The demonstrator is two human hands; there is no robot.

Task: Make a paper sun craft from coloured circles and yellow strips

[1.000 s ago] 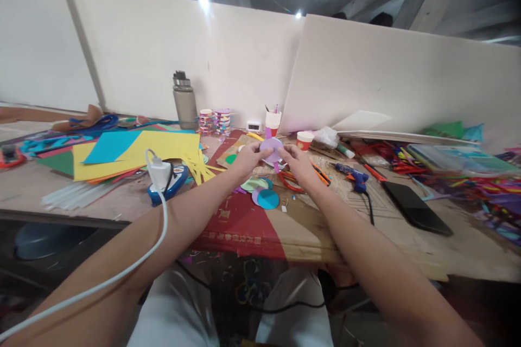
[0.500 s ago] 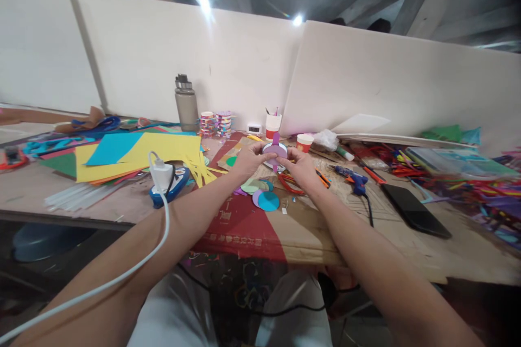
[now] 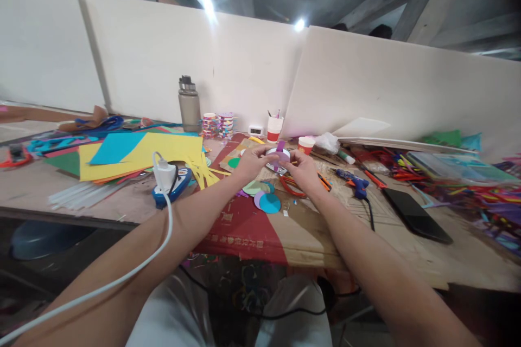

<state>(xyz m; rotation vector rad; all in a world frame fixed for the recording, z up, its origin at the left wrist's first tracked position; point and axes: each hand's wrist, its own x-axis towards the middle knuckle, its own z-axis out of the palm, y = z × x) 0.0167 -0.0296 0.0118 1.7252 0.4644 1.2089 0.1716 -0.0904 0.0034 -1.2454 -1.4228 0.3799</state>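
Observation:
Between both hands is a round, white-rimmed piece [image 3: 278,153] with a purple paper disc on its face. A purple paper strip [image 3: 280,145] sticks up past its far edge. My left hand [image 3: 253,162] pinches the left side, and my right hand [image 3: 304,167] grips the right side; the fingers of both are closed on it. What lies under the disc is mostly hidden. Below the hands, blue [image 3: 271,203], lilac and pale green paper circles overlap on the cardboard. Red-handled scissors [image 3: 292,187] lie just beneath my right hand.
Yellow and blue paper sheets [image 3: 140,157], white sticks [image 3: 79,195] and a power strip [image 3: 173,188] lie left. A bottle [image 3: 189,105], strip-wrapped cups [image 3: 225,126] and a pen cup [image 3: 275,128] stand behind. To the right are a paper cup [image 3: 305,145], glue gun [image 3: 354,180] and phone [image 3: 415,216].
The round piece has tipped in my hands, so its purple face looks flatter and the strip's upper end leans right. Both hands still hold it; the view has shifted slightly.

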